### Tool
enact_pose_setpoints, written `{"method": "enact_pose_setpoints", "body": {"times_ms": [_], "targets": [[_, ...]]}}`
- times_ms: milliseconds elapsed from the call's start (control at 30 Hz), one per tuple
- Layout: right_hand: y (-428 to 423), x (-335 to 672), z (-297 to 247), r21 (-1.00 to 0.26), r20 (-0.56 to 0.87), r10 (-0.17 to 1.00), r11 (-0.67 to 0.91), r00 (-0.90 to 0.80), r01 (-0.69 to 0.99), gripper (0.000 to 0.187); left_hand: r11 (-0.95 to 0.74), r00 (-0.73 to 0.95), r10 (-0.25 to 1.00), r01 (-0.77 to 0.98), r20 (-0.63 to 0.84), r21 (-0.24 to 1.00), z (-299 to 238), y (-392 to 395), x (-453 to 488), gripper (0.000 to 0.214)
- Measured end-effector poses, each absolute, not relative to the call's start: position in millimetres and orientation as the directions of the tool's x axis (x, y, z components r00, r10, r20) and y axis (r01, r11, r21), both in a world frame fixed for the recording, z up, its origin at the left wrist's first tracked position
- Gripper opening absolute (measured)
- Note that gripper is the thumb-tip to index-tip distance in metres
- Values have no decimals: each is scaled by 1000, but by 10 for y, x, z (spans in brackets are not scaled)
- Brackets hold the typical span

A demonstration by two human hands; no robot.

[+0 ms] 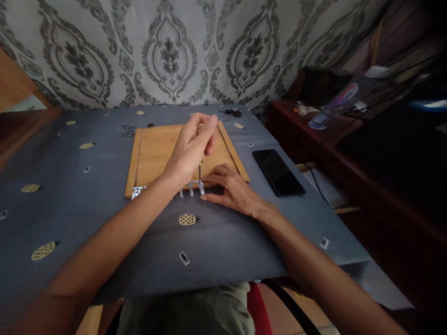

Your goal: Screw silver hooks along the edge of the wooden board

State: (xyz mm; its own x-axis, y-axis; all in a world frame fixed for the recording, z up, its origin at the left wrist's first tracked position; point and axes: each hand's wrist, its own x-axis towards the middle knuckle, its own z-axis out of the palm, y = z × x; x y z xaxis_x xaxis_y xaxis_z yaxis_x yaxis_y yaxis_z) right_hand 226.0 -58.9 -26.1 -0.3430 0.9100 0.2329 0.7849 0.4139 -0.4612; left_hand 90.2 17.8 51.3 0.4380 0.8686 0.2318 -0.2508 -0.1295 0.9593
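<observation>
My left hand (193, 146) is closed around a screwdriver, its grip mostly hidden inside the fist. The screwdriver's shaft (199, 172) points down, with its tip at a small metal hinge (201, 187) on the near edge of a framed wooden panel (159, 151). Beside that hinge, my right hand (232, 188) rests low, thumb and forefinger closed about it. More metal pieces line the same edge: one hinge (191, 189) just to the left, and another metal fitting (137, 191) at the panel's near left corner. My left forearm covers part of this edge.
A grey tablecloth (104, 186) with pineapple prints covers the table. To the right lies a black phone (278, 172). Keys (233, 112) sit behind the panel, and metal pieces (127, 129) at its far left. A plastic bottle (333, 104) stands on a side table.
</observation>
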Motion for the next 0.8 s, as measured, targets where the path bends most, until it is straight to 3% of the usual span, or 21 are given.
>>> {"method": "enact_pose_setpoints", "body": {"times_ms": [267, 500, 700, 800], "targets": [[-585, 2261, -262, -458, 225, 912, 410, -343, 789, 57, -65, 451, 877, -232, 166, 971, 530, 172, 974, 35], [-588, 2257, -256, -447, 233, 909, 415, -345, 792, 56, 3, 734, 674, -121, 87, 993, 617, 246, 933, 31], [-590, 2251, -252, -462, 232, 912, 410, -339, 786, 52, -174, 568, 781, -203, 261, 964, 502, 142, 979, 34], [-591, 2255, -252, -464, 232, 911, 411, -341, 785, 50, -178, 486, 832, -223, 268, 958, 472, 121, 1000, 33]]}}
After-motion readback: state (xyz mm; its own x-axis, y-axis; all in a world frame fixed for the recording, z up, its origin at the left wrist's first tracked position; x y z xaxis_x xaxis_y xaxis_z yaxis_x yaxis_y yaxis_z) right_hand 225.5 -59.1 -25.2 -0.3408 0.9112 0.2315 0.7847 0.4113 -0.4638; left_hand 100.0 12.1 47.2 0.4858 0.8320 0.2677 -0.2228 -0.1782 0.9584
